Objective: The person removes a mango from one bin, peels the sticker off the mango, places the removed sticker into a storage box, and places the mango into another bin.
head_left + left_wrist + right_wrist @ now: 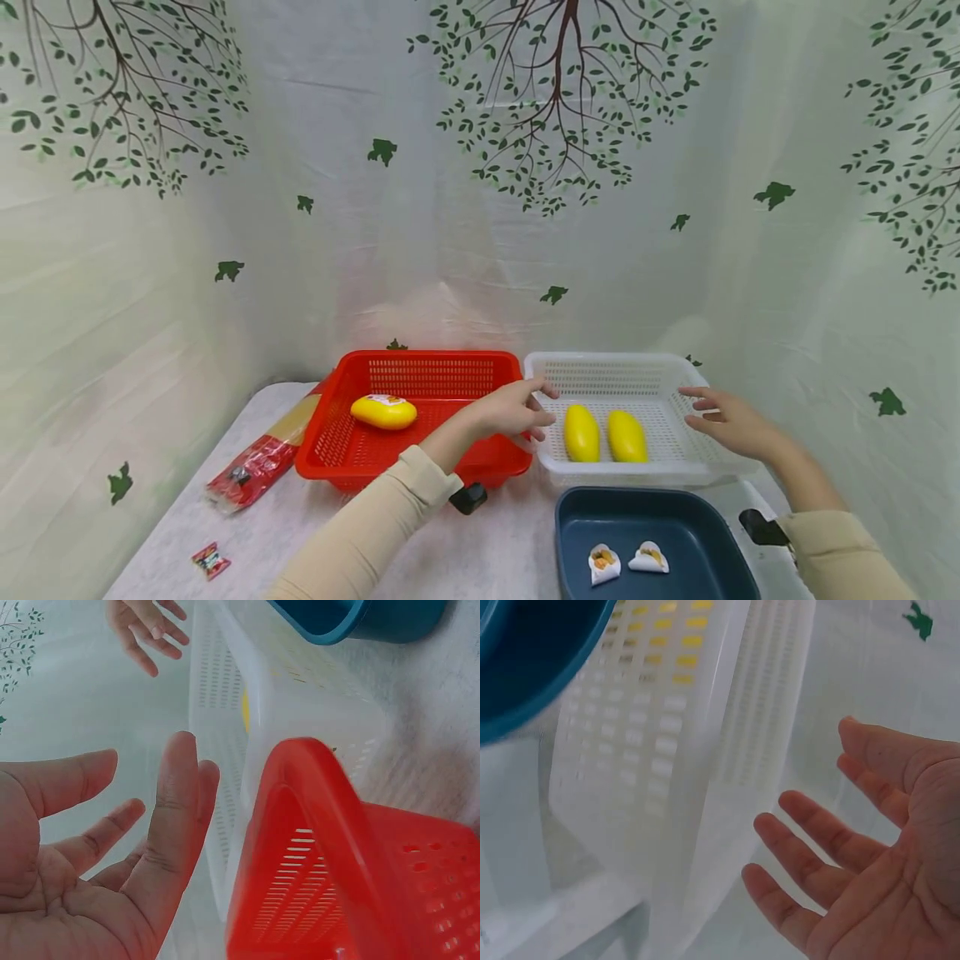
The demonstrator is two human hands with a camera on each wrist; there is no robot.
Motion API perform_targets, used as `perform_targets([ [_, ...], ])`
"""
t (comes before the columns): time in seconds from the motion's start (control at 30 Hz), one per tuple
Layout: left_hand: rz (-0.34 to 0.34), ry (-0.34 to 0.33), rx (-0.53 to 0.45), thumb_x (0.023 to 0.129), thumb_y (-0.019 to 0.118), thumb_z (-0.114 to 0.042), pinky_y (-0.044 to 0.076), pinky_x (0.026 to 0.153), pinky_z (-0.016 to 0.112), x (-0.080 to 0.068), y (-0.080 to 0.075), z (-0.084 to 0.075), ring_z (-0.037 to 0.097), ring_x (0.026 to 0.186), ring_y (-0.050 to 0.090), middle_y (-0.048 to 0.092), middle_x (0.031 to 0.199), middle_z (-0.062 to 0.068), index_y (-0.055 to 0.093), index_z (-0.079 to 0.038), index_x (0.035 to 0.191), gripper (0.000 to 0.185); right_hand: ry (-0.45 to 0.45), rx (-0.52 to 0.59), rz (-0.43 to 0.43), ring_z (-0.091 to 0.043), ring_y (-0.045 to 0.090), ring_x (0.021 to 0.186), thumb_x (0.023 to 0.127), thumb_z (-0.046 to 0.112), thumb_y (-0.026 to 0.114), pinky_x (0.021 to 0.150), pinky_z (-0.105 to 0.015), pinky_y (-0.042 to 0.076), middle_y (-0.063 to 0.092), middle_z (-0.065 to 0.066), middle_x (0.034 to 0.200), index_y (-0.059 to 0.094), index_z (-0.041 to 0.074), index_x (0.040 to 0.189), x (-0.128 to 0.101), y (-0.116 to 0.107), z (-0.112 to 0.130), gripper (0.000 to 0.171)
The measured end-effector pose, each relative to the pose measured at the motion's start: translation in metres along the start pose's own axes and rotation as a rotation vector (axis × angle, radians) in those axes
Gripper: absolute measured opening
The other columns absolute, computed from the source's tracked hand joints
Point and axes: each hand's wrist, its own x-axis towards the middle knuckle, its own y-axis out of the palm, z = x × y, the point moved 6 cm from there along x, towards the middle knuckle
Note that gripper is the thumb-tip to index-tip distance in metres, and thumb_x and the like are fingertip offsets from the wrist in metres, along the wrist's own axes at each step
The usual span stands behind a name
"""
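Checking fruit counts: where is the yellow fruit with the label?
In the head view, the labelled yellow fruit lies alone in the red basket, left of the white basket.

red basket (pixel 427 367) | white basket (pixel 600 367) | yellow mangoes (pixel 603 433) | dark-blue tray (pixel 637 517) | leaf-patterned backdrop (pixel 555 108)

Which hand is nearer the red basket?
Left. The left hand is over the right rim of the red basket; the right hand is by the white basket's far side.

No legible text anywhere.
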Motion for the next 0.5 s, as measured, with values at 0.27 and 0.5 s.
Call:
perform_targets([
  [0.27, -0.043, 0.012, 0.026, 0.101, 0.075, -0.018, 0.068, 0.073, 0.037, -0.017, -0.006, 0.010, 0.032, 0.098, 0.076, 0.069, 0.113, 0.011, 0.059, -0.017, 0.143, 0.045, -0.068, 0.037, 0.012, -0.054, 0.066, 0.122, 0.107, 0.027, 0.067, 0.095, -0.061, 0.063, 0.061, -0.037, 0.140, 0.051, -0.001, 0.153, 0.005, 0.013, 0.028, 0.056],
  [0.5, -0.058, 0.025, 0.024, 0.101, 0.075, -0.017, 0.069, 0.073, 0.038, -0.030, -0.011, 0.017, 0.027, 0.095, 0.074, 0.069, 0.114, 0.010, 0.057, -0.012, 0.146, 0.048, -0.098, 0.061, -0.008, -0.050, 0.068, 0.120, 0.107, 0.025, 0.066, 0.096, -0.060, 0.063, 0.063, -0.032, 0.139, 0.052, 0.002, 0.153, 0.008, 0.025, 0.051, 0.053],
])
